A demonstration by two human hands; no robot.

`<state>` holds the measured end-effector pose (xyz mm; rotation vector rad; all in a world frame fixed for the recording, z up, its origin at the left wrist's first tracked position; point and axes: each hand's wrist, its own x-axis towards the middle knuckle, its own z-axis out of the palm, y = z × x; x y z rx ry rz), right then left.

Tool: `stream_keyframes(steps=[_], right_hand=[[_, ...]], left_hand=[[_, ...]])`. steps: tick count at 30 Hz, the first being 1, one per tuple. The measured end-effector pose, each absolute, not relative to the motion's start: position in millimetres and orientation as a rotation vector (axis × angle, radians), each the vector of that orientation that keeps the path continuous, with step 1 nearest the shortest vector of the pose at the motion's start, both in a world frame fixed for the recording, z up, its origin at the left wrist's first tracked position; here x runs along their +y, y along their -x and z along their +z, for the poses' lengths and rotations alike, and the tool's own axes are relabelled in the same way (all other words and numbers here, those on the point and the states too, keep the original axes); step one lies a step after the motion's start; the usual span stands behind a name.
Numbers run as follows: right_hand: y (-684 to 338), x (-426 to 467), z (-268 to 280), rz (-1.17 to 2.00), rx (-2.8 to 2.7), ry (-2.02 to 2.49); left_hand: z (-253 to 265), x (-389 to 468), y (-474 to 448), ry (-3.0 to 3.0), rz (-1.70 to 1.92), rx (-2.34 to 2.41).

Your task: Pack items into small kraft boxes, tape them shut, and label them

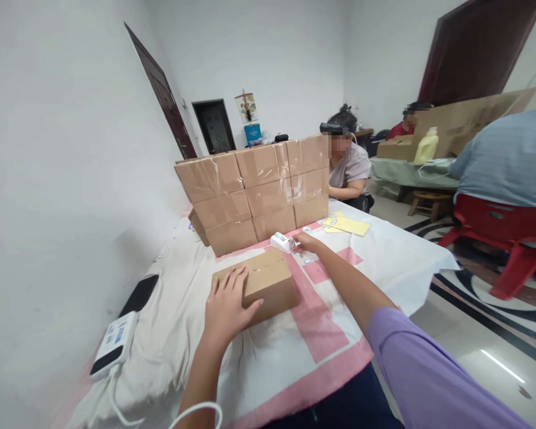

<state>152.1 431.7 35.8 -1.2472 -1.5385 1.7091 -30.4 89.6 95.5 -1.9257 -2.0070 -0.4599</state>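
Observation:
A closed brown cardboard box [270, 280] lies on the cloth-covered table in front of me. My left hand [227, 301] rests on its top and near side, fingers spread and the thumb along the front. Beyond the box's far right corner, a small white block-shaped device [281, 241] with a greyish patch on top lies on the cloth. My right hand [307, 243] reaches out to its right end, fingers curled round that end. The fingertips are small in view, and the exact grip is partly hidden.
Taped cardboard boxes [268, 196] form a stacked wall behind. Yellow sheets [348, 225] lie at the right. A white power bank [115, 345] with a cable and a black phone [139, 295] are at the left. A co-worker [351, 167] sits beyond; others sit at another table [393, 173].

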Motion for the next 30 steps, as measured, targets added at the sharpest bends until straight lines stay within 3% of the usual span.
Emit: stream_keyframes(steps=[10, 19, 30], right_hand=[[-149.4, 418.4, 35.2, 1.599, -1.588, 1.274], [-176.4, 418.7, 43.4, 1.426, -1.729, 1.602], [-176.6, 423.6, 47.9, 1.635, -1.674, 1.359]], left_hand=[[96.0, 91.2, 31.2, 1.936, -0.448, -1.992], [88.3, 94.3, 40.1, 1.92, -0.423, -1.813], [84.7, 100.7, 49.1, 1.915, -0.425, -1.604]])
